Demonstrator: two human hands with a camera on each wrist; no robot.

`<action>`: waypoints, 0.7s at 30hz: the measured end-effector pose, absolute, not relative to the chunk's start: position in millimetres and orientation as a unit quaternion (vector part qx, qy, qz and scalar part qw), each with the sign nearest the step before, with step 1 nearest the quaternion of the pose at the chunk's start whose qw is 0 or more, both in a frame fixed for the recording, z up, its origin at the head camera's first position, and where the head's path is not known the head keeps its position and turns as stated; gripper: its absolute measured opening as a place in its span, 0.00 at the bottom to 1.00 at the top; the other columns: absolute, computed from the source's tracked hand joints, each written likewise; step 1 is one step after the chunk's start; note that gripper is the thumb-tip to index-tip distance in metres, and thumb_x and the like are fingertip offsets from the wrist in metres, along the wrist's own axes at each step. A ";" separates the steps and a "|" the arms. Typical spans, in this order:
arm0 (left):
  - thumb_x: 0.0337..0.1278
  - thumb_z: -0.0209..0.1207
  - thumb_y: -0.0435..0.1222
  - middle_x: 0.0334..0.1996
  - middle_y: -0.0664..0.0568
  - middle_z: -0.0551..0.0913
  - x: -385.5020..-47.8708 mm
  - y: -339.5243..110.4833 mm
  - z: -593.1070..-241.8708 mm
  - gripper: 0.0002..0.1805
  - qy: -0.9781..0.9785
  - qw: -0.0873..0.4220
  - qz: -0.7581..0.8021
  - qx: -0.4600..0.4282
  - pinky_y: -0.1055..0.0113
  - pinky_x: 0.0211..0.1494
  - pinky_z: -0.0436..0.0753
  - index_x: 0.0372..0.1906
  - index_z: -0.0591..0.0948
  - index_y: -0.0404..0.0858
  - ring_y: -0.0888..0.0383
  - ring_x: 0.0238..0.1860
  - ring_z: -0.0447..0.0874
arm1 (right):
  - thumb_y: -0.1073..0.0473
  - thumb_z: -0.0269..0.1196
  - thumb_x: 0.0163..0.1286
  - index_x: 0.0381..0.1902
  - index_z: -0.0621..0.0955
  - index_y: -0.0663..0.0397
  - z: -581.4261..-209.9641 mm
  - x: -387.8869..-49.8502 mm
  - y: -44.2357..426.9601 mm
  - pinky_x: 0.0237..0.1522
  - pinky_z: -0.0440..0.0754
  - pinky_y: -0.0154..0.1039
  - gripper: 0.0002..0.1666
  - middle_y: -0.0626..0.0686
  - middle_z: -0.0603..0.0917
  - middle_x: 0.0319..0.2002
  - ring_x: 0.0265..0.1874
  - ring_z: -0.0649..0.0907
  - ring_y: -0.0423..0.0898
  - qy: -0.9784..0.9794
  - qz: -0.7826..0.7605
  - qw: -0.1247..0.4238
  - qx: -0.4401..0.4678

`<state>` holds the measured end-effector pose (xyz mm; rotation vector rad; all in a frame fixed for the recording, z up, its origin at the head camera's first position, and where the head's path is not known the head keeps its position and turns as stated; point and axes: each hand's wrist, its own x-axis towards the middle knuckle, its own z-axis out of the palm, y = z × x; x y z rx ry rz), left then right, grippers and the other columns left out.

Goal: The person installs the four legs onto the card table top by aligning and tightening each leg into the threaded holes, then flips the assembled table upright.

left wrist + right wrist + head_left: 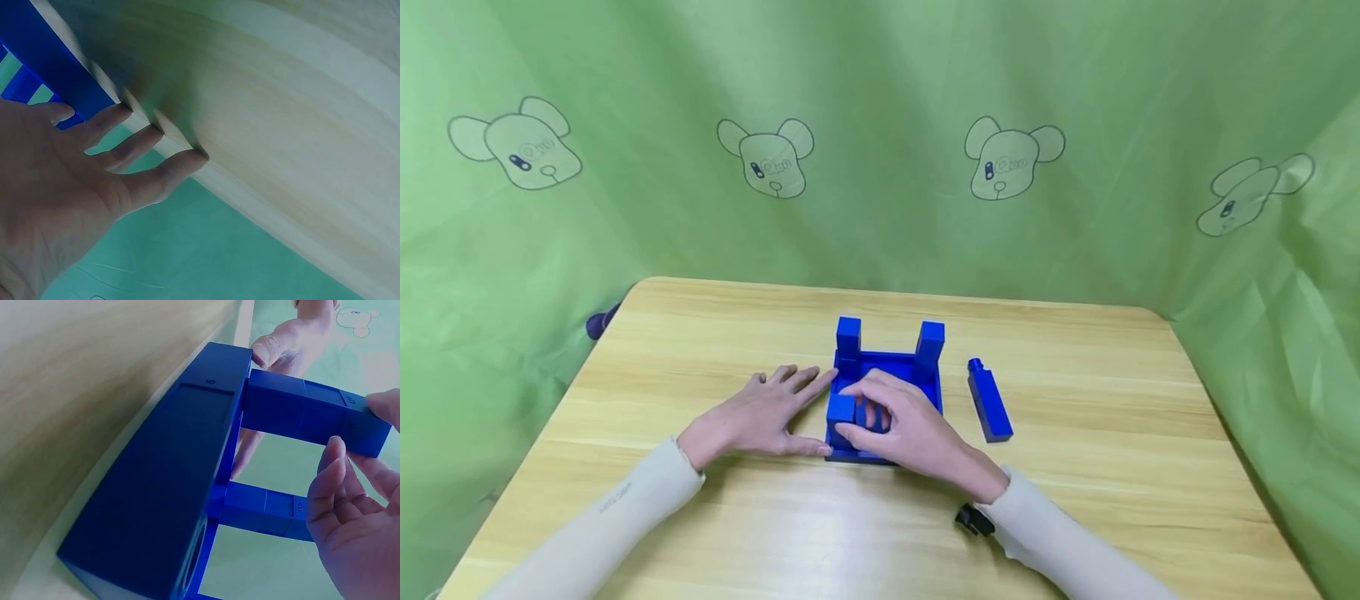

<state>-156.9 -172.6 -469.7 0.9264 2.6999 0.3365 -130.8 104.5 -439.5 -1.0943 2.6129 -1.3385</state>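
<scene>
A square blue plastic frame (887, 357) lies on the table, with blue posts standing upright at its corners. My right hand (917, 425) pinches the top of the near-left post (841, 410) between thumb and fingers. In the right wrist view this post (281, 406) meets the frame (156, 462) at a corner, and a round hole shows at the near-right corner. My left hand (767, 417) lies spread beside the frame, fairly straight-fingered, with thumb and index tips at its left side. Two more posts, a back-left one (848, 340) and a back-right one (931, 343), stand untouched.
A loose blue post (990, 406) with a round peg at one end lies on the wooden table (1090, 417), right of the frame. Green curtain (880, 233) hangs behind the table and along both sides. A dark object (601, 322) shows past the left edge.
</scene>
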 end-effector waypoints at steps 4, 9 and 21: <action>0.60 0.53 0.82 0.86 0.37 0.58 -154.4 -172.1 -471.8 0.65 0.930 0.140 0.119 0.318 0.18 0.72 0.61 0.92 0.47 0.52 0.28 0.82 0.56 | 0.46 0.74 0.75 0.67 0.85 0.40 -440.1 -130.7 104.5 0.31 0.79 0.37 0.25 0.45 0.80 0.36 0.30 0.78 0.40 0.835 -0.420 0.014 -0.356; 0.60 0.55 0.81 0.85 0.38 0.58 -153.7 -172.2 -473.1 0.65 0.930 0.130 0.125 0.319 0.19 0.72 0.61 0.92 0.49 0.51 0.29 0.82 0.56 | 0.44 0.75 0.74 0.66 0.85 0.39 -441.2 -130.8 102.1 0.30 0.77 0.37 0.26 0.42 0.78 0.34 0.29 0.77 0.39 0.837 -0.420 0.012 -0.349; 0.60 0.55 0.81 0.85 0.38 0.59 -157.5 -174.1 -471.6 0.64 0.930 0.123 0.127 0.322 0.17 0.71 0.59 0.92 0.49 0.52 0.28 0.82 0.56 | 0.42 0.74 0.76 0.56 0.84 0.41 -443.4 -129.6 96.4 0.31 0.81 0.35 0.18 0.41 0.81 0.36 0.30 0.79 0.40 0.828 -0.446 0.000 -0.340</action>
